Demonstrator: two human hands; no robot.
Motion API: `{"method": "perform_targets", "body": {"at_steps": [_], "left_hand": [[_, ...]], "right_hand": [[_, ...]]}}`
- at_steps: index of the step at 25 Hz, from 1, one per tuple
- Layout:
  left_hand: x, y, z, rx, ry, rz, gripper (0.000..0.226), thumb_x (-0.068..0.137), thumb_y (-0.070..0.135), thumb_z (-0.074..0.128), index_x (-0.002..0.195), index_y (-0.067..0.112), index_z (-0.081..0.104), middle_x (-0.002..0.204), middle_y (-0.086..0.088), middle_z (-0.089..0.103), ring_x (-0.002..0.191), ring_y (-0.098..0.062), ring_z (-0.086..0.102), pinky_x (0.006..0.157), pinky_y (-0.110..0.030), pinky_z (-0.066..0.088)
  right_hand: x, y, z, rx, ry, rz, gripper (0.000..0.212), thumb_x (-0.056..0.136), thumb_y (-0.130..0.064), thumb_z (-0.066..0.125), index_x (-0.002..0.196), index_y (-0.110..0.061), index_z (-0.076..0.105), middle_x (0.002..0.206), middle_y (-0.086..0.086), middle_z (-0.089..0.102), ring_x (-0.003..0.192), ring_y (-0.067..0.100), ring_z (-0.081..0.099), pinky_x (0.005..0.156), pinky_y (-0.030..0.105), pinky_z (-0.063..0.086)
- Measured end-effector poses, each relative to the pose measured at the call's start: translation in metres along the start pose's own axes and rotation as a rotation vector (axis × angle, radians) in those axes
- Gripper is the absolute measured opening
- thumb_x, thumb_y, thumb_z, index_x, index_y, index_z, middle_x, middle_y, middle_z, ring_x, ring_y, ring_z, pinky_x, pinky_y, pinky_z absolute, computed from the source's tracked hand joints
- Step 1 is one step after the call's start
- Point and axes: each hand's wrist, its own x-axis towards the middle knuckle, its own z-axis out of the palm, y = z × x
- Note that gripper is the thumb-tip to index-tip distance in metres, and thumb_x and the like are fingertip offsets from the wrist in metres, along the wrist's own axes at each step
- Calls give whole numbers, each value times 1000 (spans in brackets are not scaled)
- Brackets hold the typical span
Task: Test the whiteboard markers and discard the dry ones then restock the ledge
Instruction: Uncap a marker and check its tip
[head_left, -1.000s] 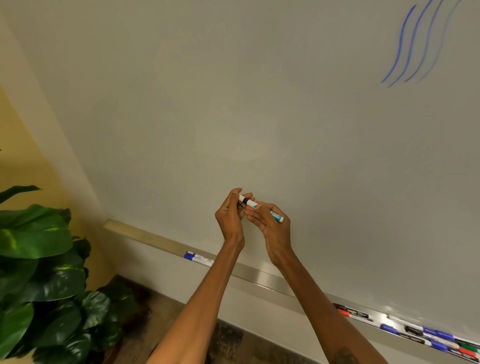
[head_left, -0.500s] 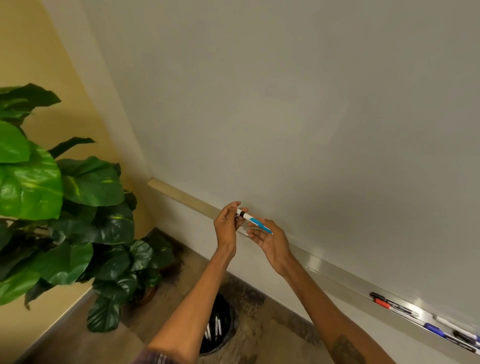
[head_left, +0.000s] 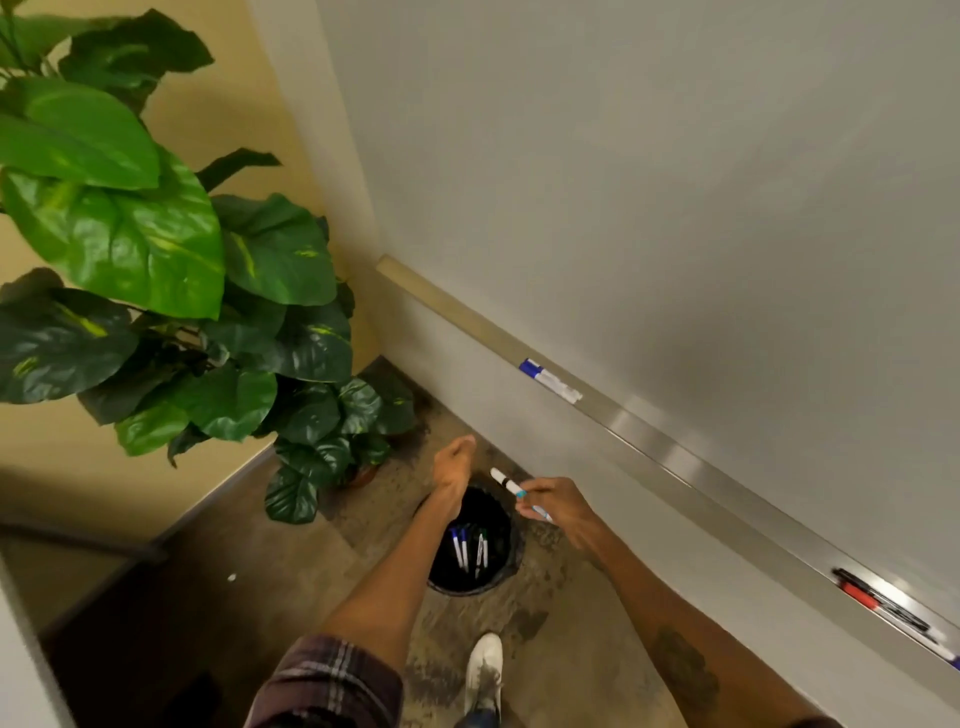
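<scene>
My right hand (head_left: 558, 504) pinches a white marker (head_left: 505, 482) with a black band and a teal label, held slanted over the far rim of a black bin (head_left: 500, 571) on the floor. Several markers (head_left: 468, 550) lie inside the bin. My left hand (head_left: 453, 461) hovers just left of the marker above the bin, fingers loosely curled, with nothing visible in it. The silver ledge (head_left: 654, 447) under the whiteboard (head_left: 675, 182) carries a blue-capped marker (head_left: 550, 381) on the left and red and black markers (head_left: 878, 603) at the far right.
A large leafy potted plant (head_left: 156, 260) fills the corner to the left, close to the bin. A white shoe (head_left: 484, 670) stands on the mottled floor just before the bin. A yellow wall runs behind the plant.
The view has dropped from the board to the floor. Both hands have lowered from ledge height to above the bin, and my left hand has come off the marker's end.
</scene>
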Motion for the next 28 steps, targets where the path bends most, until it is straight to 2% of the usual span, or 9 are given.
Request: {"method": "perform_targets", "body": {"at_steps": [2,4,6,9,14,18,22,26,28], "left_hand": [[2,-16,-19,58,-42,-103,11,98,21,58,96,19,69,98,-5,64,89,-17,57,74,-31,48],[4,-28,-34,101,-103,-177,16,99,20,55,104,15,70,106,-4,65,93,-18,57,77,-31,47],[6,-36,-44,132,-115,-204,23,101,19,53,115,11,69,112,-2,66,102,-20,58,85,-33,48],[10,-38,-55,135,-75,-221,20,101,18,53,110,14,70,114,-2,68,103,-19,59,83,-33,48],[16,-35,-55,132,-62,-224,22,101,17,52,115,11,68,117,-3,66,109,-20,57,88,-34,48],[4,-33,-29,158,-129,-184,25,101,18,52,119,9,67,117,-3,65,111,-21,58,94,-37,48],[-12,-39,21,222,-249,-150,23,100,23,54,116,15,69,122,-2,68,113,-22,61,91,-35,50],[-43,-43,87,305,-372,-107,22,99,23,56,112,15,71,115,-3,70,98,-15,63,74,-26,50],[-62,-46,121,322,-433,-88,20,98,22,57,110,15,72,114,-3,70,98,-16,63,74,-25,50]], "right_hand": [[18,30,12,-350,34,93,12,78,4,72,82,-6,76,93,19,70,61,3,66,83,35,57],[25,46,26,-626,-56,183,21,82,-6,69,101,-5,76,107,14,72,89,14,68,87,29,53],[29,54,40,-651,-117,251,30,86,-11,64,114,-3,70,115,16,69,106,26,65,90,30,51],[35,44,63,-707,-77,201,32,90,-20,60,114,-2,68,99,14,64,112,31,63,89,32,50],[38,19,71,-568,33,119,35,91,-40,59,101,-8,66,117,16,67,109,32,62,88,36,49],[26,25,39,-528,110,129,28,92,-26,60,102,-3,73,105,15,71,101,30,66,86,37,51],[2,39,-7,-438,171,111,19,88,-16,58,91,-15,77,96,6,72,96,27,66,88,38,52],[-37,47,-65,-303,311,53,23,93,-11,56,106,-8,75,106,2,69,102,25,65,84,27,49],[-53,58,-97,-240,382,24,23,95,-12,55,110,-7,72,114,8,70,105,26,64,90,28,49]]}}
